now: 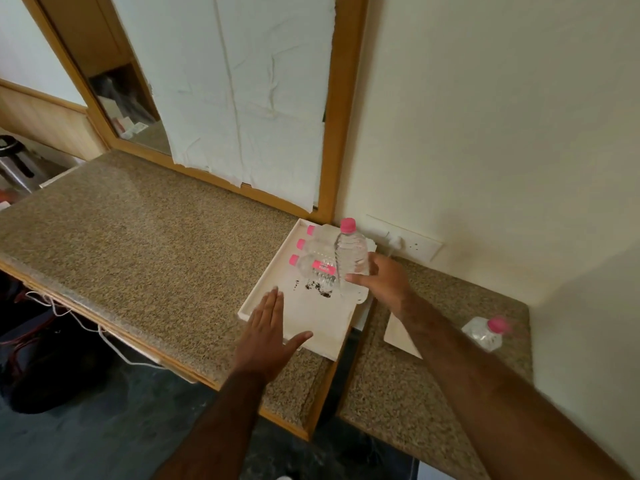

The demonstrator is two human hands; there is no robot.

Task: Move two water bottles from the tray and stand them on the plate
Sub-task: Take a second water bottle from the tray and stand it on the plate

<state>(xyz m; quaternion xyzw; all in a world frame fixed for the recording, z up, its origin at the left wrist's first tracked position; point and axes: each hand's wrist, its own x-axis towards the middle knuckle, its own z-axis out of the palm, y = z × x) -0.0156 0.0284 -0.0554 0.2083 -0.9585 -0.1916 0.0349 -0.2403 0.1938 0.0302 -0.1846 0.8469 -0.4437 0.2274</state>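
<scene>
1. Bottle (351,249), clear with pink cap, upright in right hand (384,284); fingers wrapped round lower body, thumb tip (351,278) pressing front. Lifted or only tipped up off tray: cannot tell.
2. Three more bottles (317,252) lying flat in tray (322,327), just left of gripping fingers, pink caps pointing away from them. Nearest one close beside held bottle; touching or not, cannot tell.
3. Left hand (268,332) flat, palm down, over near end of tray, fingers pressed together, thumb spread out. Holding nothing; looks like steadying tray, contact not certain.
4. Plate (398,336) pale, square-ish, on counter under right forearm, mostly hidden by it. Another bottle (486,332) further right of forearm, blurred; on plate or on bare counter unclear, tilt unclear.
5. Stage, judged: one bottle possibly done, this one mid-transfer.
6. Risks:
 - low grip on smooth thin plastic, top-heavy, could slip or swing during carry.
 - plate hidden behind own forearm, blind placement, bottle set on rim and toppling.
 - knocking bottle on right while lowering, if spacing tight.
 - tray overhanging gap between counters; lifting left hand early could let it shift.
 - lying bottles rolling if nudged.
</scene>
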